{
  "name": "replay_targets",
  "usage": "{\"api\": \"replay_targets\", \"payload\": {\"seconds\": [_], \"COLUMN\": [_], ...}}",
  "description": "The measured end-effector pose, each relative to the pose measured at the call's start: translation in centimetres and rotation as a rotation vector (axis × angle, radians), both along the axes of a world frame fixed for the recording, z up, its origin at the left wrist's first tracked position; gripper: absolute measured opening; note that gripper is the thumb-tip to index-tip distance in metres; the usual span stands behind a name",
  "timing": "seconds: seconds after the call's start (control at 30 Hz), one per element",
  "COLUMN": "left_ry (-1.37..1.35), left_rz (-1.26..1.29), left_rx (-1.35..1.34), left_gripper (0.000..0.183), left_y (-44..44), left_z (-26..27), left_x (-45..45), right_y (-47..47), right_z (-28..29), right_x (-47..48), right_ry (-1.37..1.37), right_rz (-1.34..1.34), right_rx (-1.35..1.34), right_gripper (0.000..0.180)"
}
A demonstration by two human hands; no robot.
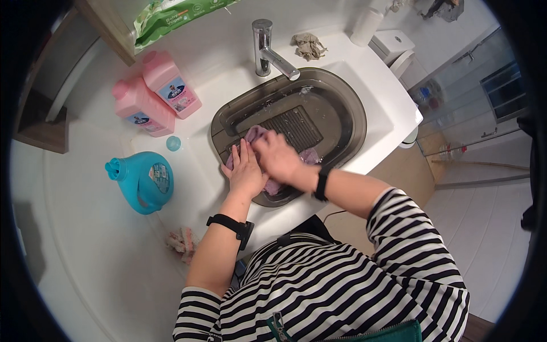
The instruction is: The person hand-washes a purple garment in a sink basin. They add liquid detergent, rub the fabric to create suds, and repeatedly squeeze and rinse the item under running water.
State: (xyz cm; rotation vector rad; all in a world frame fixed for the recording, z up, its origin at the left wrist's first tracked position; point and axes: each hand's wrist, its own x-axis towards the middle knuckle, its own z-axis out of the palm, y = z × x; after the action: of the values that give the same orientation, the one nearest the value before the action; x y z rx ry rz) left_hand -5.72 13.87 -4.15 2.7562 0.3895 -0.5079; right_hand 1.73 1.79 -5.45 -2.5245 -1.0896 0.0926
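A dark translucent plastic basin (pixel 358 102) with a ribbed washboard panel (pixel 297 128) and water stands in the white sink. At its near left end lies a wet pinkish-purple cloth (pixel 255 132), part of it trailing down the near side. My left hand (pixel 246 173) rests on the cloth, pressing it with fingers spread. Touching the cloth beside it, my right hand (pixel 277 158) is slightly blurred, its fingers curled; whether they grip the cloth is hard to see.
A chrome faucet (pixel 262 47) rises behind the basin. Two pink bottles (pixel 145 107) and a teal detergent jug (pixel 149 184) stand left, near a small teal cap (pixel 173 143). A crumpled grey cloth (pixel 309 46) lies behind; a pink-and-white cloth (pixel 183 244) is at the near left.
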Motion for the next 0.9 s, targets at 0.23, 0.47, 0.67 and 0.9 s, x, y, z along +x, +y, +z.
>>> {"api": "replay_targets", "payload": {"seconds": [0.23, 0.47, 0.67, 0.9], "left_ry": [0.003, -0.009, 0.010, -0.025], "left_rz": [-0.014, -0.005, -0.028, 0.001], "left_rx": [-0.016, 0.014, -0.024, 0.007], "left_gripper": [0.106, 0.097, 0.110, 0.107], "left_y": [-0.6, 0.0, -1.0, 0.0], "left_z": [0.5, -0.5, 1.3, -0.5], "left_x": [0.6, 0.4, 1.0, 0.3], "right_y": [0.6, -1.0, -0.1, -1.7], "right_z": [0.2, 0.5, -2.3, 1.8], "right_x": [7.5, -0.2, 10.1, -3.3], "right_ry": [0.232, -0.047, 0.108, -0.003], "right_rz": [-0.420, 0.127, -0.423, 0.130], "right_rx": [-0.098, -0.002, -0.113, 0.195], "right_gripper": [0.030, 0.028, 0.025, 0.036]}}
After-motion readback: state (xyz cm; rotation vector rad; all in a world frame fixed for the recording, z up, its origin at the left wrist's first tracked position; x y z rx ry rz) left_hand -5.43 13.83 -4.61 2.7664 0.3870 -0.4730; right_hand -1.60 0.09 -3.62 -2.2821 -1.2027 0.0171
